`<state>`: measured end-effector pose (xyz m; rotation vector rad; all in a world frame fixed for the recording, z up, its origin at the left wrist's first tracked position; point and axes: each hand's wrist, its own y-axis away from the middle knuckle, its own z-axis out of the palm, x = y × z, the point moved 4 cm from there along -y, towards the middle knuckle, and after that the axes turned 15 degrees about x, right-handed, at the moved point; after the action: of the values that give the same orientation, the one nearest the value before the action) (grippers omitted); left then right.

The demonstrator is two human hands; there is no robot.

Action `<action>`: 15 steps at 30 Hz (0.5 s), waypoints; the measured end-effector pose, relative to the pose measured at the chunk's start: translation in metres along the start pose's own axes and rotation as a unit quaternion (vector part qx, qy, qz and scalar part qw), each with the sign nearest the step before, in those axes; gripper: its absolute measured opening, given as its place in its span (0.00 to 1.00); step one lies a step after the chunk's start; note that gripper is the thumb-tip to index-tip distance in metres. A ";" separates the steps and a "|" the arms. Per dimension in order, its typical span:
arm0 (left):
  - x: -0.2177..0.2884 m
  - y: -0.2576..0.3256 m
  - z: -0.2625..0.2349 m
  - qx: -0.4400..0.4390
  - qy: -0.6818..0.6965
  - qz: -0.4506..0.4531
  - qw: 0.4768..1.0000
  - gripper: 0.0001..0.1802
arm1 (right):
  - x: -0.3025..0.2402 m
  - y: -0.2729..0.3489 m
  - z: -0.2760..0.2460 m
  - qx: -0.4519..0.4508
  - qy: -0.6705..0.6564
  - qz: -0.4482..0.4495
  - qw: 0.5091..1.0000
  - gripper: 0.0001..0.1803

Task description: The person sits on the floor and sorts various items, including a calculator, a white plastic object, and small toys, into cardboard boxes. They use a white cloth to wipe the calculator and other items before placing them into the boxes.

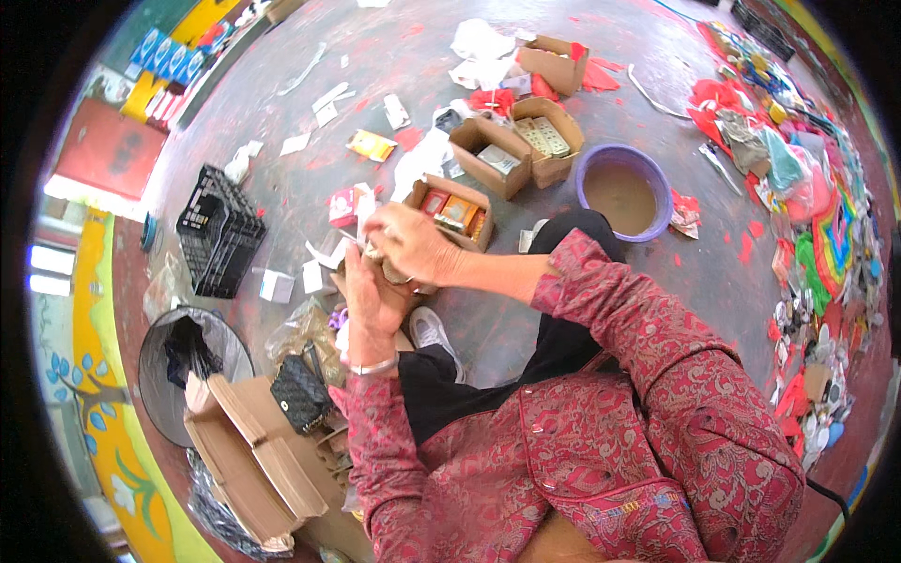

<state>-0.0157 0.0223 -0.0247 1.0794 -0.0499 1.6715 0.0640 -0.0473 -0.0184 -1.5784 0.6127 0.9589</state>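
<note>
My right hand (419,248) reaches across from the right, its fingers bent and pressed together at the fingertips of my left hand (374,302). The left hand points upward, palm turned inward, with a bracelet at the wrist. Between the two hands is a small pale, brownish thing (394,272), mostly covered by the fingers; its kind is hidden. Just beyond the right hand stands an open cardboard box (481,232) holding red and orange packets (454,212). A red and white small box (345,206) lies beyond the left fingertips.
A purple basin (584,161) of murky water stands right of my knee. More cardboard boxes (507,183) are ahead. At left are a black crate (225,230), a lined bin (155,361) and a black quilted bag (302,389). Heaped litter (798,169) lines the right wall.
</note>
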 end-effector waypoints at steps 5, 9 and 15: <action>-0.022 -0.029 0.017 0.010 -0.134 0.092 0.987 0.24 | 0.005 -0.024 -0.025 -0.047 0.092 -0.025 0.994 0.08; -0.021 -0.040 0.015 -0.047 -0.194 0.157 0.967 0.16 | 0.007 -0.042 -0.039 -0.026 0.102 -0.021 0.994 0.07; -0.010 -0.056 -0.010 0.025 -0.143 0.205 0.968 0.16 | 0.037 -0.049 -0.028 -0.091 -0.019 0.244 0.965 0.20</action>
<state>0.0220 0.0427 -0.0630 1.4130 -0.4466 1.8728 0.1302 -0.0590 -0.0225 -1.5953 0.9322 1.4424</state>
